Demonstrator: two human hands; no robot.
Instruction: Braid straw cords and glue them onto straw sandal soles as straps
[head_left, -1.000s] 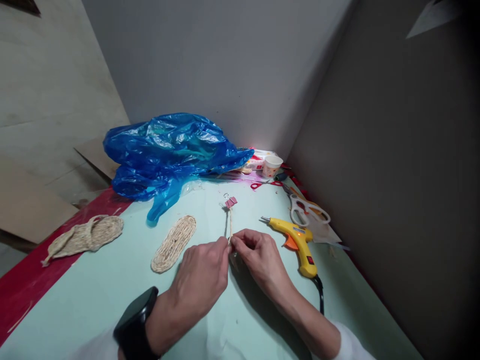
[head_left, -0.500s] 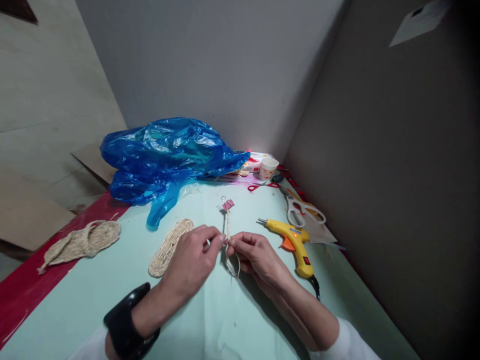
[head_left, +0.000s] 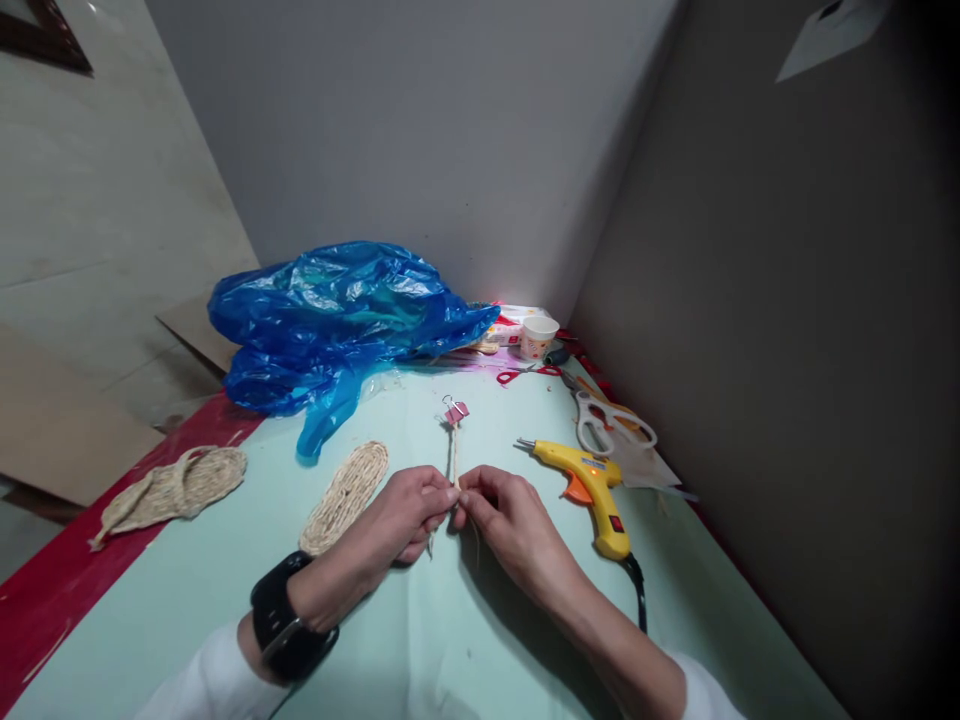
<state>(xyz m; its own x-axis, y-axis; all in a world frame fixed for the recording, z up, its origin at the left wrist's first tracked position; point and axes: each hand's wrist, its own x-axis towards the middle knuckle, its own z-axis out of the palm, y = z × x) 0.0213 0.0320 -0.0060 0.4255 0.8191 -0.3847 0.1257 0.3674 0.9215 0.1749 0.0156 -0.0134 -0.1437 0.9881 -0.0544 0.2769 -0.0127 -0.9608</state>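
L hand (head_left: pixel 414 510) & R hand (head_left: pixel 510 515) meet, both pinching the cord (head_left: pixel 456 455) near its lower end, loose strands (head_left: pixel 430 546) hanging below. Cord runs mid tabletop (head_left: pixel 375 650) up to a pink clip (head_left: pixel 456 412). Prob. best w/ light, even pull vs. the clip, each turn snug, strands untangled. Forearms angle in from both sides, hands approx. level. Woven sole (head_left: pixel 349 490) lies just L of L hand; glue gun (head_left: pixel 589 485) well R of R hand.
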